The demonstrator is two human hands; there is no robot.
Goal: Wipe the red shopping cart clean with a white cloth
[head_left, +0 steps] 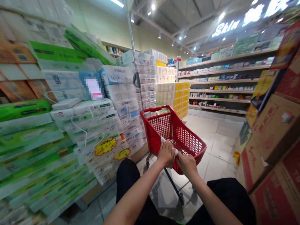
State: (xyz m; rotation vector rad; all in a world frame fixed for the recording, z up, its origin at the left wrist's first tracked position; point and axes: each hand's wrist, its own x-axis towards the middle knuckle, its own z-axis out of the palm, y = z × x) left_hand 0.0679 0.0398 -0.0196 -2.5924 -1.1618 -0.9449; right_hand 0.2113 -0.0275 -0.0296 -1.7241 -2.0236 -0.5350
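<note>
A red plastic shopping cart (pixel 187 137) with a perforated basket stands right in front of me, tilted in view. My left hand (pixel 166 153) presses a white cloth (pixel 172 161) against the near side wall of the basket, fingers curled over it. Just to the right, my right hand (pixel 187 163) has its fingers closed at the same wall, at the cloth's edge. Part of the cloth is hidden under both hands. The basket's handle (pixel 154 109) is at its far left end.
Stacked tissue packs (pixel 126 109) rise on the left, with yellow price tags (pixel 106 147) and a white cable. Cardboard boxes (pixel 269 128) are piled on the right. A metal pole (pixel 133 47) stands beside the cart. Stocked shelves (pixel 217 82) line the back; tiled floor (pixel 215 150) lies between.
</note>
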